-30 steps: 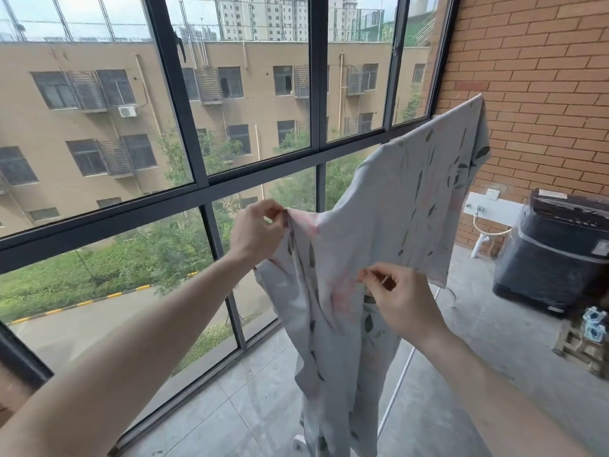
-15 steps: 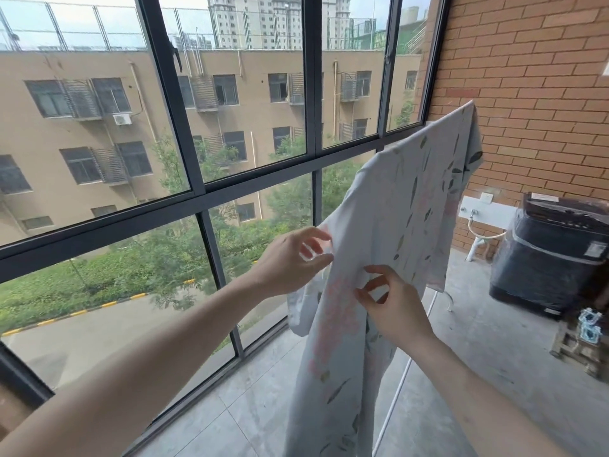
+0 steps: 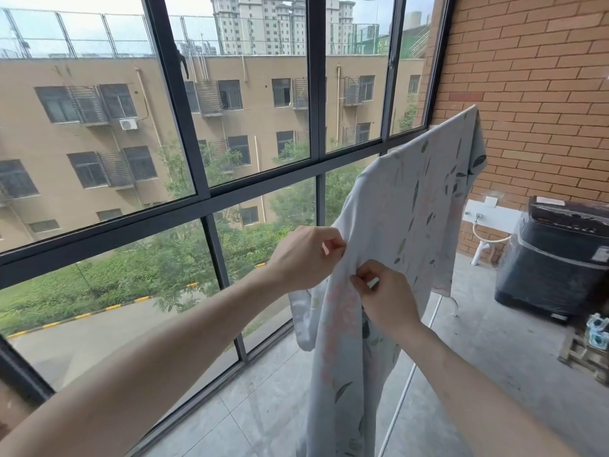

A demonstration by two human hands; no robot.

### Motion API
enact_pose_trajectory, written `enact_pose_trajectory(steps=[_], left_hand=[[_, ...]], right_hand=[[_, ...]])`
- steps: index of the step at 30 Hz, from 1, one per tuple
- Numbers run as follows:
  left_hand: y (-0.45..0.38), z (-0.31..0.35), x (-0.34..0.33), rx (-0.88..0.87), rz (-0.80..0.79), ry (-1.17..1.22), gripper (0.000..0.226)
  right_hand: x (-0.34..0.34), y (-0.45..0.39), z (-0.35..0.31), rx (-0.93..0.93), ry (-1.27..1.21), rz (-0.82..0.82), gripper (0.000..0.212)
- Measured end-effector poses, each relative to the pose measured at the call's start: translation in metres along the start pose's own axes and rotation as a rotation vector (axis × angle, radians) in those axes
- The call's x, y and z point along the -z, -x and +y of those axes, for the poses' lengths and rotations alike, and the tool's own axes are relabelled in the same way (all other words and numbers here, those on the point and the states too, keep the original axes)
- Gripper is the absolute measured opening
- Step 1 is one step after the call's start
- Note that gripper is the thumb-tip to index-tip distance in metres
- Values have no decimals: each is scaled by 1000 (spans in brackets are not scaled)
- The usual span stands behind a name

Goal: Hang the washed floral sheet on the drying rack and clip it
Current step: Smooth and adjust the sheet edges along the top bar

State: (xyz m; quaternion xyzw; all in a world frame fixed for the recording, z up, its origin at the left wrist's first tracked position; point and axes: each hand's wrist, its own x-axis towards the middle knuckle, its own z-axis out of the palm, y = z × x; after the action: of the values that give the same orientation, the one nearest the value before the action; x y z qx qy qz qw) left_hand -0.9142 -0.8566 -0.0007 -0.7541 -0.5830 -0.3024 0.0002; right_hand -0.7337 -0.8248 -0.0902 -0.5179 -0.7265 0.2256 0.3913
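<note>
The floral sheet [image 3: 405, 225] is pinched at its near top edge by the left hand [image 3: 304, 257] and the right hand [image 3: 385, 296]. No clip is seen; if either pinch is released, the unsecured sheet may be dragged off the drying rack [image 3: 431, 316] by its hanging weight.

Layout: sheet [image 3: 405, 225] draped over the drying rack [image 3: 431, 319], both grips at its near upper edge.

The left grip [image 3: 304, 257] lies just left of the right grip [image 3: 385, 296], both on the sheet fold. The window [image 3: 204, 192] stands left of and behind the left grip. The brick wall [image 3: 534, 94] stands behind and right of the right grip, the washing machine [image 3: 557, 258] right of it on the floor [image 3: 487, 351]. The sheet hangs below both grips.
</note>
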Motion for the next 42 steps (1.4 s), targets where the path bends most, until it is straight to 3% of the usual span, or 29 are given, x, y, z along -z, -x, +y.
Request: enact_pose_trajectory(steps=[4,7,12,16,20,25,32,38,42], left_hand=[[0,10,5,20,-11,58,17],[2,8,5,-21,-27,-45,18],[6,-7,14,24,132,-23,19],[11,-13,2,91,217,25,23],[10,-12,-5,149,103,95,29],[21,-5,-14,27,-21,5,27],[24,-20,-36,-19,-17,-3,17],[26,-21,-54,57,104,141,18],[40,-17,-67,165,259,308,39]], right_hand=[[4,1,-2,15,10,-25,18],[4,6,-11,50,-23,-37,21],[4,12,-17,117,-134,-25,25],[6,10,-12,81,-177,-87,15],[2,18,3,-4,-186,-124,8],[-10,30,13,-85,-195,-172,10],[-19,39,29,-124,-159,-187,13],[1,43,34,-228,-153,-140,16],[12,47,43,-266,-151,-126,18]])
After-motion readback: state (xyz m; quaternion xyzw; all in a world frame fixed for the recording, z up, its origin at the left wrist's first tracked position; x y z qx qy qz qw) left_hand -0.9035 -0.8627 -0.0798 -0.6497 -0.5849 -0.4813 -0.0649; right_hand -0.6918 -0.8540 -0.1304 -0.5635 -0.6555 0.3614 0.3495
